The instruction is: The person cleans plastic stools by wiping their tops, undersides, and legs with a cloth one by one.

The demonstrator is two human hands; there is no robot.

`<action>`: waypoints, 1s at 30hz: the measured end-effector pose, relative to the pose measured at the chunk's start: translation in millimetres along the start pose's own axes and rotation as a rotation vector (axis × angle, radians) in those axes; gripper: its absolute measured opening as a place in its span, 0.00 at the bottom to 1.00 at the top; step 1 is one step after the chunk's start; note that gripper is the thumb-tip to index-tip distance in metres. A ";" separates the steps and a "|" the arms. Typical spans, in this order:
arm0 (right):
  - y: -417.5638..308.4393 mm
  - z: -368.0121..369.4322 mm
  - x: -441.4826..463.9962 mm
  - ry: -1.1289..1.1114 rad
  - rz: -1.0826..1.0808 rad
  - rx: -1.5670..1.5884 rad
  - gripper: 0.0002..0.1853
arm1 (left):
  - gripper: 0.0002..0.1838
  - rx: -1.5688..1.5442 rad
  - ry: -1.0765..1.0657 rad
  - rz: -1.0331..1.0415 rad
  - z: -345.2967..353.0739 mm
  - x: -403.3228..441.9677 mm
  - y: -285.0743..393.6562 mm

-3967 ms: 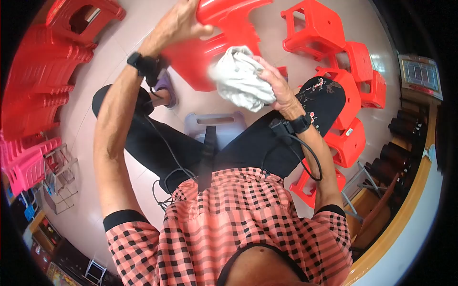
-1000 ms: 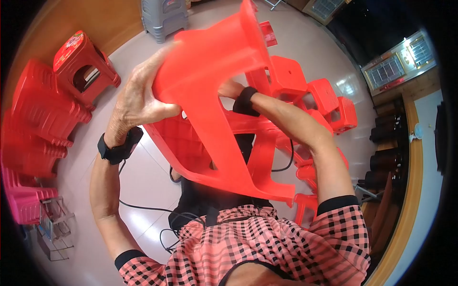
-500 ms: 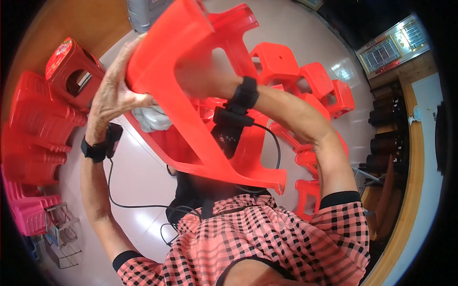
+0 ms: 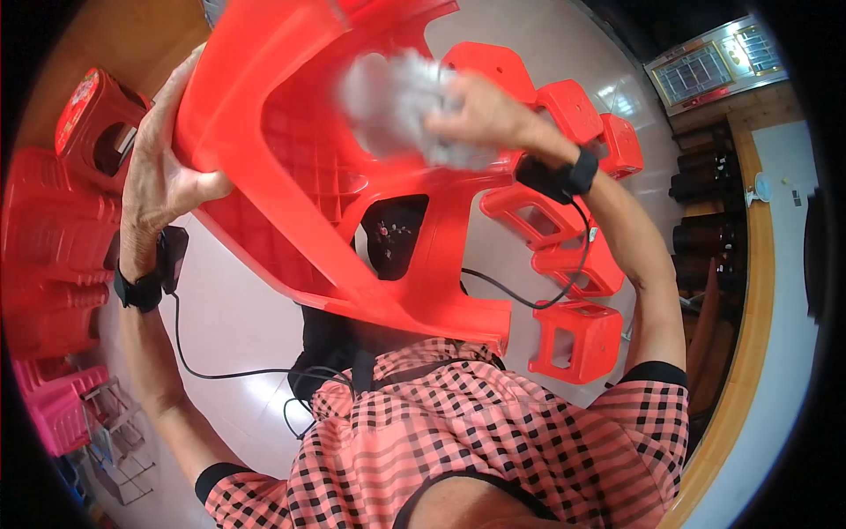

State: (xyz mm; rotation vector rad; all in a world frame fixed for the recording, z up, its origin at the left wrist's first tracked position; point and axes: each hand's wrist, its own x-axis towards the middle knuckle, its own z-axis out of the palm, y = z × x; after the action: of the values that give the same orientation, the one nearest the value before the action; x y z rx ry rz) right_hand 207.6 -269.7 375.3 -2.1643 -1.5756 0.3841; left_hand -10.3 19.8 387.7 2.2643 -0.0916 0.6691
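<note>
My left hand [image 4: 159,181], curved wide, grips the red plastic stool [image 4: 275,204]; my right hand [image 4: 485,110] clutches a crumpled grey cloth [image 4: 401,110]. Wiping seems unfinished; how much remains, I cannot tell.

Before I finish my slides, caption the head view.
Left hand grips a red stool; right hand holds a gray cloth.

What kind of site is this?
Probably a home or shop's indoor seating area: stacked red stools at left, single red stools across the tiled floor, pink stools piled lower left.
</note>
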 end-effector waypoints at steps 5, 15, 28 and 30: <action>10.0 39.7 -30.1 -0.472 0.403 -0.657 0.10 | 0.51 0.045 -0.002 0.065 4.9 12.6 7.9; 39.1 145.2 42.3 -0.287 -0.093 -0.149 0.10 | 0.54 0.143 -0.008 0.181 10.5 17.2 -6.7; 29.3 158.5 40.4 -0.343 -0.096 -0.257 0.18 | 0.53 0.201 0.031 0.194 4.8 4.9 -19.2; 21.9 143.9 45.4 -0.418 -0.155 -0.288 0.20 | 0.49 0.098 0.007 0.165 13.0 17.7 41.9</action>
State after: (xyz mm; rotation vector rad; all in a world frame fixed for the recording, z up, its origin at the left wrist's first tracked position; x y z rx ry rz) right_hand 173.4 -206.2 240.9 -2.2512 -2.1265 0.6251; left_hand -0.3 -16.5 416.4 2.3666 -0.2495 0.7831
